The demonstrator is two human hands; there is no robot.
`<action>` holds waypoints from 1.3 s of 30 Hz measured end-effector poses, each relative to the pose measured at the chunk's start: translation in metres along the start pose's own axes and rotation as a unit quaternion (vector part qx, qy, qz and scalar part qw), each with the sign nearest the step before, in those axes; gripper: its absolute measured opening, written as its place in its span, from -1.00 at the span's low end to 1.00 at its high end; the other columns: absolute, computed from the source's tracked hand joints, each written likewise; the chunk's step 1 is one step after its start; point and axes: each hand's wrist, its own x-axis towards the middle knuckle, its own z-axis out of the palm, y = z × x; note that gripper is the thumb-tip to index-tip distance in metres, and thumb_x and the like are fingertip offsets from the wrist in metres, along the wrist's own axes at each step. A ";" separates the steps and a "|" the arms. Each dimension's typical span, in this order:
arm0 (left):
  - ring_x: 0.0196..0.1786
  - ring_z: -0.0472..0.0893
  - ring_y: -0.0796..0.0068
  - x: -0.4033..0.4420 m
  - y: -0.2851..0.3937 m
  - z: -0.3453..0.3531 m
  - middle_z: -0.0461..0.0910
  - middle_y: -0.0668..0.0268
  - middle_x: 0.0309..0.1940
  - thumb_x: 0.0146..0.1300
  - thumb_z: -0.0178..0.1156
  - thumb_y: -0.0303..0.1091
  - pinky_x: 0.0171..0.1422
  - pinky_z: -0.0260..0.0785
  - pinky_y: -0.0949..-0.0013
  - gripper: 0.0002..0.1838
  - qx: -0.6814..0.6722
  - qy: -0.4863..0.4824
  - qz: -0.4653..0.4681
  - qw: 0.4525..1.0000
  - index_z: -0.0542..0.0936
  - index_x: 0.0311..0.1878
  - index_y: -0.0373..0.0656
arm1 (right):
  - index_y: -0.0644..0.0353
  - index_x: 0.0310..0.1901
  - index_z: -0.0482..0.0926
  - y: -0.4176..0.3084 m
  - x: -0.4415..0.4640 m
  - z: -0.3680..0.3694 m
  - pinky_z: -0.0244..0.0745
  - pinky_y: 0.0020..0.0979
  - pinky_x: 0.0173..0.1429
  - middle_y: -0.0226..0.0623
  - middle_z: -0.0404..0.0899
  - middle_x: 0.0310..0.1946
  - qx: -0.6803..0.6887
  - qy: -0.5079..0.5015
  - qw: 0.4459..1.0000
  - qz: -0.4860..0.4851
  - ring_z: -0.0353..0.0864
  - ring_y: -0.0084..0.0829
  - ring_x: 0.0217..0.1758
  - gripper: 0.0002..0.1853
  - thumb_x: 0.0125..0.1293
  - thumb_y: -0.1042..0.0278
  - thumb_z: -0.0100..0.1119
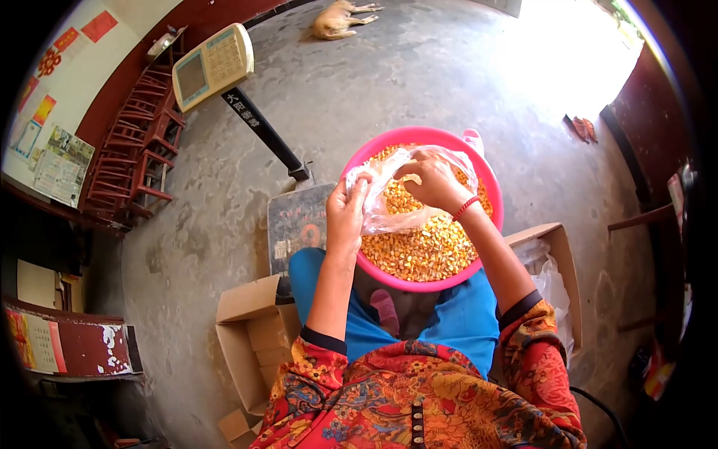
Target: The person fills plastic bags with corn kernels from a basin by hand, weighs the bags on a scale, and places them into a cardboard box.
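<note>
A round pink basin (pixel 489 191) rests at my knees, filled with yellow corn kernels (pixel 422 251). Above the kernels hangs a clear plastic bag (pixel 389 221) with its mouth spread apart. My left hand (pixel 348 213) pinches the bag's left edge between thumb and fingers, over the basin's left rim. At the bag's upper right side is my right hand (pixel 436 182), fingers curled on the plastic, a red band around its wrist. Kernels show through and below the bag; whether any lie inside it I cannot tell.
Left of the basin stands a scale platform (pixel 288 224) with a display (pixel 213 66) on a post. An open cardboard box (pixel 258 337) is at lower left, another box (pixel 561 262) with plastic bags at right. A dog (pixel 340 20) lies on the floor far ahead.
</note>
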 end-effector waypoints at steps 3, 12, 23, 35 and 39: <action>-0.33 0.49 0.74 -0.008 0.005 0.001 0.56 0.44 -0.37 0.25 0.15 -0.35 -0.31 0.36 0.60 -0.82 0.021 -0.005 0.032 0.999 0.56 -0.16 -0.23 | -0.01 -0.05 0.55 -0.002 -0.009 -0.012 0.28 -0.16 0.15 -0.09 0.44 -0.06 -0.084 -0.053 0.990 0.097 0.42 -0.11 0.06 -0.62 0.01 0.34 0.14; -0.33 0.52 0.69 -0.010 -0.008 -0.007 0.61 0.34 -0.31 0.24 0.15 -0.37 -0.24 0.39 0.54 -0.78 0.169 0.001 0.001 0.986 0.58 -0.11 -0.28 | 0.03 0.13 0.40 -0.018 -0.029 -0.023 0.22 -0.19 0.26 -0.10 0.34 0.13 -0.046 -0.088 0.994 0.042 0.30 -0.12 0.23 -0.39 -0.08 0.37 0.23; -0.60 0.34 0.80 -0.024 0.041 -0.009 0.33 0.55 -0.63 0.25 0.16 -0.31 -0.55 0.23 0.68 -0.81 -0.125 -0.047 -0.099 0.986 0.56 -0.20 -0.23 | 0.13 0.22 0.28 -0.010 -0.038 -0.025 0.21 -0.18 0.25 0.04 0.39 0.07 -0.032 -0.040 0.998 0.037 0.33 -0.05 0.19 -0.31 -0.02 0.23 0.23; -0.34 0.57 0.65 -0.023 -0.008 -0.024 0.64 0.31 -0.37 0.26 0.10 -0.43 -0.25 0.43 0.52 -0.82 0.193 -0.028 -0.012 0.981 0.60 -0.15 -0.30 | 0.15 -0.32 0.56 -0.015 -0.064 -0.019 0.29 -0.19 0.11 -0.18 0.50 -0.15 0.005 -0.192 0.980 -0.046 0.43 -0.23 0.03 -0.85 0.10 0.31 0.10; -0.34 0.56 0.65 -0.021 -0.006 -0.032 0.62 0.35 -0.37 0.26 0.14 -0.35 -0.21 0.42 0.52 -0.86 -0.017 0.029 -0.036 0.999 0.62 -0.26 -0.20 | 0.26 -0.41 0.51 -0.019 -0.062 -0.039 0.37 -0.25 -0.18 -0.13 0.51 -0.50 -0.061 -0.168 0.984 0.003 0.52 -0.15 -0.34 -0.90 0.17 0.47 0.00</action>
